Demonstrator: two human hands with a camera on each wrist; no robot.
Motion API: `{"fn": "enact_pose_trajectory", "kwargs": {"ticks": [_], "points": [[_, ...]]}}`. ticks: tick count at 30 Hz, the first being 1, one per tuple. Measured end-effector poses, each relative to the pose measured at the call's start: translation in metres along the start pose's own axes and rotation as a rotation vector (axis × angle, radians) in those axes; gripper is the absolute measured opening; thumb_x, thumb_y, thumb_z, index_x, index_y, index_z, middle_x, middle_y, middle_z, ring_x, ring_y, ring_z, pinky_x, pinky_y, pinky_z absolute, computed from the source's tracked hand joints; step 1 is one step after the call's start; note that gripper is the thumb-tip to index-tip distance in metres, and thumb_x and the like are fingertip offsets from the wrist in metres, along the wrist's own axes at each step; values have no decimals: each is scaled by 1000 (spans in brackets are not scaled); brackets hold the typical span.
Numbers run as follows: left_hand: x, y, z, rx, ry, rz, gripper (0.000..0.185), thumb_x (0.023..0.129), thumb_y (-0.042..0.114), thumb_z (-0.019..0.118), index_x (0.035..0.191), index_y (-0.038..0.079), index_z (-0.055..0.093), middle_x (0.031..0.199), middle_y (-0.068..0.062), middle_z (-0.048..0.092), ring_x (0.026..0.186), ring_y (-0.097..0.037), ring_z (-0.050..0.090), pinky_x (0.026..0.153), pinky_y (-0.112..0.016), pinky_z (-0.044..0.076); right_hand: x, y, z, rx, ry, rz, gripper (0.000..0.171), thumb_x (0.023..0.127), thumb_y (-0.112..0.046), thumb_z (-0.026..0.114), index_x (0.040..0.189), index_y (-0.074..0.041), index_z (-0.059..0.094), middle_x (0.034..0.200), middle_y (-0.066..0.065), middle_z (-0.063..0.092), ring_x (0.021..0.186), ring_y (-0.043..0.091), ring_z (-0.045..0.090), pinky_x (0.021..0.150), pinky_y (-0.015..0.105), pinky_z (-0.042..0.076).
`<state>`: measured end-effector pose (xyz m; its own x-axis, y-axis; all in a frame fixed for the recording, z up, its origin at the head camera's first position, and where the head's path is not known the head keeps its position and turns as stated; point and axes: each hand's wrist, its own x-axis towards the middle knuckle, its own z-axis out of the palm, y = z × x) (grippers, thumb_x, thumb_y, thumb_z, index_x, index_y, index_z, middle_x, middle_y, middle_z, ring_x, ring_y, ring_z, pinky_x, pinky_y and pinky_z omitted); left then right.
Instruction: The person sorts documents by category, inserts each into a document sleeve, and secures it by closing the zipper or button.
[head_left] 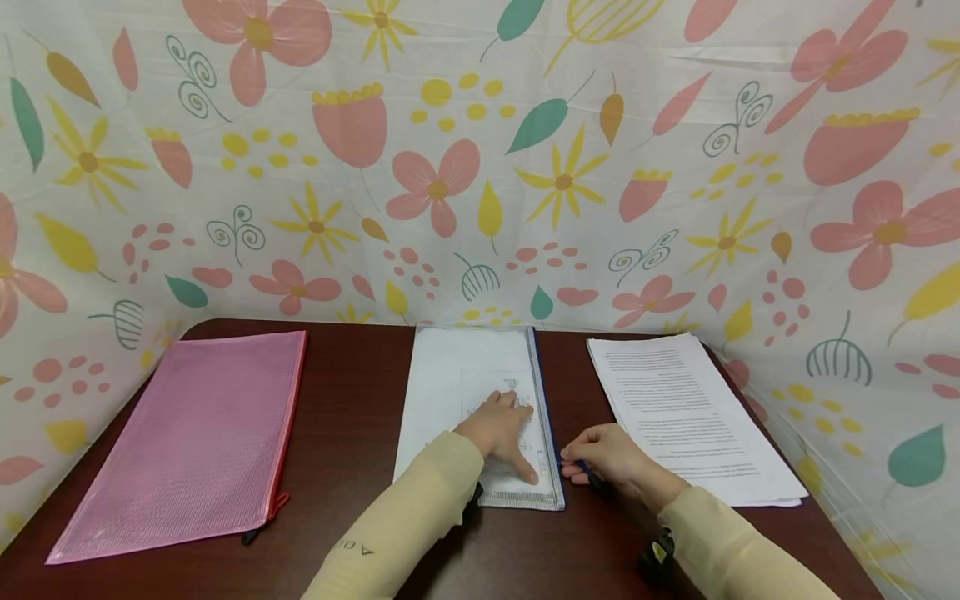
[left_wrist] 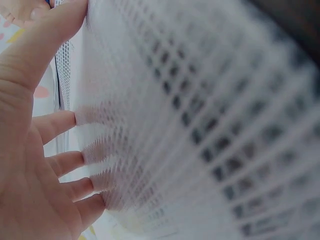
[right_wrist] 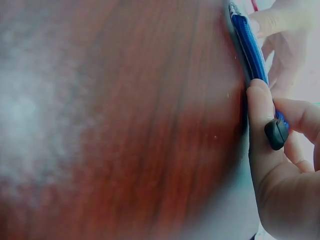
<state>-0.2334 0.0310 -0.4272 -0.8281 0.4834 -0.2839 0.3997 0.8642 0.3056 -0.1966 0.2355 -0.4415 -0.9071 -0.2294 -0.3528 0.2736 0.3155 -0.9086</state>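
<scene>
A clear mesh zip folder [head_left: 435, 375] lies flat on the table, with its blue zipper [head_left: 547, 392] along the right edge. Printed paper shows through its cover. My left hand [head_left: 498, 429] rests on the folder with its fingers spread; in the left wrist view its fingertips [left_wrist: 70, 162] press the mesh. Just beyond the right edge, my right hand [head_left: 611, 458] pinches the blue zipper pull between thumb and finger. The pull's black end [right_wrist: 276, 134] sticks out below the thumb in the right wrist view. Most of the pull's cord is hidden by the fingers.
To the left lies a pink mesh zip folder [head_left: 195, 433] with a red zipper and a black-tipped pull [head_left: 251, 537]. A stack of printed paper sheets [head_left: 682, 408] lies on the right. Behind the dark brown table [head_left: 352, 417] hangs a flower-patterned cloth [head_left: 480, 108].
</scene>
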Motion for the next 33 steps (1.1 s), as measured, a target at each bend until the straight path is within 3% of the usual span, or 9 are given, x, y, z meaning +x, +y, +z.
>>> {"fn": "enact_pose_trajectory", "kwargs": {"ticks": [14, 33], "points": [[1, -4, 5, 11, 4, -3, 111, 54, 65, 81, 147, 26, 34, 157, -8, 21, 145, -32, 17, 112, -46, 30, 11, 0, 2, 14, 29, -9, 27, 86, -6, 63, 98, 18, 60, 76, 10, 70, 67, 13, 67, 64, 29, 58], [-8, 4, 6, 35, 5, 3, 111, 54, 66, 80, 147, 27, 34, 157, -6, 21, 144, -30, 19, 112, -44, 31, 18, -3, -2, 31, 87, -18, 26, 85, -3, 63, 99, 19, 59, 76, 10, 70, 66, 14, 67, 64, 30, 58]]}}
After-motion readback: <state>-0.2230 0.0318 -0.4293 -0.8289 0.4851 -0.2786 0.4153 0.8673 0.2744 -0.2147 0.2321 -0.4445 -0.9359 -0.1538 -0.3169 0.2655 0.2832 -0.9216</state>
